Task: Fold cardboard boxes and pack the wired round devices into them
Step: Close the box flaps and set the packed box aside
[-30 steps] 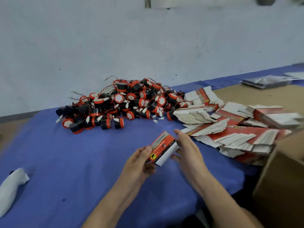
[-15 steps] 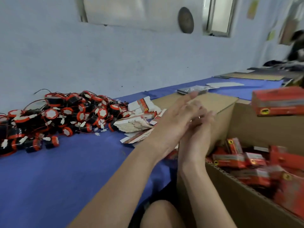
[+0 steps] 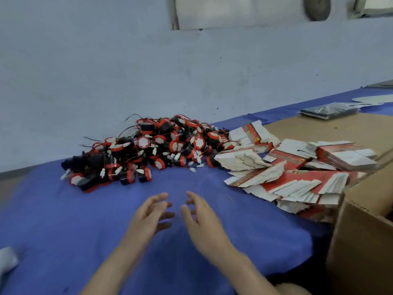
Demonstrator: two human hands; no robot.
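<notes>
A heap of round black-and-red wired devices (image 3: 153, 150) lies on the blue table cloth (image 3: 63, 220) near the wall. To its right lie stacks of flat red-and-white cardboard boxes (image 3: 293, 171). My left hand (image 3: 148, 216) and my right hand (image 3: 202, 220) hover side by side over the cloth in front of the heap, fingers spread and relaxed, holding nothing. Both are blurred by motion.
A big brown carton (image 3: 361, 241) stands at the table's right edge, its flap (image 3: 331, 133) lying behind the flat boxes. A dark plastic-wrapped packet (image 3: 329, 111) sits far right. A white object (image 3: 6, 260) shows at the left edge. A grey wall is behind.
The folded red box held a second ago is out of my hands. Both hands swung right over the carton, then came back empty over the cloth. The view turned back left.
</notes>
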